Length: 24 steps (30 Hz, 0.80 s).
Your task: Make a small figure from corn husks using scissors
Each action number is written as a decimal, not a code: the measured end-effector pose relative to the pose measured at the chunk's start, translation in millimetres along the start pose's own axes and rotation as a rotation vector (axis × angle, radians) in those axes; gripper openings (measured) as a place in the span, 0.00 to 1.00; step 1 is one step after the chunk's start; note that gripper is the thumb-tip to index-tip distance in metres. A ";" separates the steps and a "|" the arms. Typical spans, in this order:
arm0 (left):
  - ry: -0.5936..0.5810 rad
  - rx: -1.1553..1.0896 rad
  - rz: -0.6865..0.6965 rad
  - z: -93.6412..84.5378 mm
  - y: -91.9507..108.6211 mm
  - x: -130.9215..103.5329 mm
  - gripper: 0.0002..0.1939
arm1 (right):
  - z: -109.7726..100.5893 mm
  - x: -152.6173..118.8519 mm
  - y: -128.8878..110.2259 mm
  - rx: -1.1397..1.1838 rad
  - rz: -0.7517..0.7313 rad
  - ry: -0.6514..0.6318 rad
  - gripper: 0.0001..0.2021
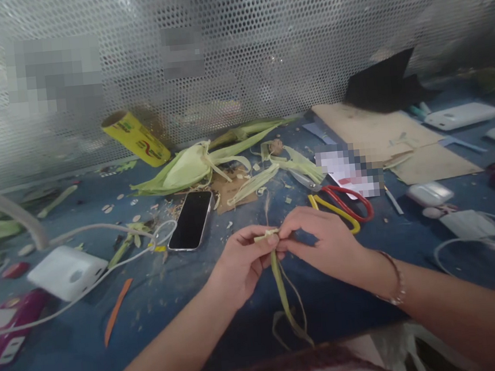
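Observation:
Both hands meet above the near part of the blue table, over a narrow pale-green strip of corn husk [282, 289]. Thumb and fingers of my left hand [247, 257] pinch its bunched upper end. From the other side, my right hand [321, 239] has its thumb and fingertips closed on the same end. The husk's long tails hang below the fingers toward the table edge. Just beyond my right hand lie scissors with red and yellow handles [348, 202]. Farther back are a large piece of corn husk [185, 170] and torn husk pieces [295, 161].
A black-screened phone [191, 220] lies left of my hands. White adapters [68, 272] and cables [128, 262] spread at the left, with more cables at right. A yellow tube [137, 138] leans near the perforated metal panel [236, 53]. Brown cardboard [372, 128] lies back right.

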State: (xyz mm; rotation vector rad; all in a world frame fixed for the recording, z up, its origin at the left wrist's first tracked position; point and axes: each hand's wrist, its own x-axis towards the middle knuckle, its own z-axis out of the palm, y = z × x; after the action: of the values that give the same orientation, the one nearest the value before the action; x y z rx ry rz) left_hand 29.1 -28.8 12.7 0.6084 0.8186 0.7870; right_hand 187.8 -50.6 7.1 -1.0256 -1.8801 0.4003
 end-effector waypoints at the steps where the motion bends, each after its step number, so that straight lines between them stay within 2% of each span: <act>1: 0.003 0.004 0.003 0.1 0.5 0.0 0.10 | -0.4 -0.6 0.4 0.016 0.009 -0.010 0.05; 7: 0.045 0.061 0.041 1.0 0.6 0.8 0.10 | -4.8 2.8 0.2 0.156 0.114 -0.046 0.06; 12: 0.117 0.304 0.213 -1.6 -4.2 1.2 0.10 | -3.9 7.0 -0.8 0.078 0.071 -0.113 0.06; 16: 0.148 0.601 0.315 -0.2 -3.3 -2.0 0.08 | -2.3 4.3 -1.0 -0.013 -0.022 -0.053 0.04; 20: 0.234 0.722 0.377 6.0 -0.6 -5.9 0.11 | -1.8 1.9 -0.3 -0.060 -0.111 -0.026 0.07; 24: 0.221 0.823 0.411 10.3 1.6 -8.7 0.09 | -3.6 3.9 -1.2 -0.008 -0.009 -0.058 0.07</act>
State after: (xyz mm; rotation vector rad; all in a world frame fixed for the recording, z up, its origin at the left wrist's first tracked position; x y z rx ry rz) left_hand 33.2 -36.7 23.0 1.4741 1.2504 0.8845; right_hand 189.3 -48.8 11.8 -1.0201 -1.9383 0.4220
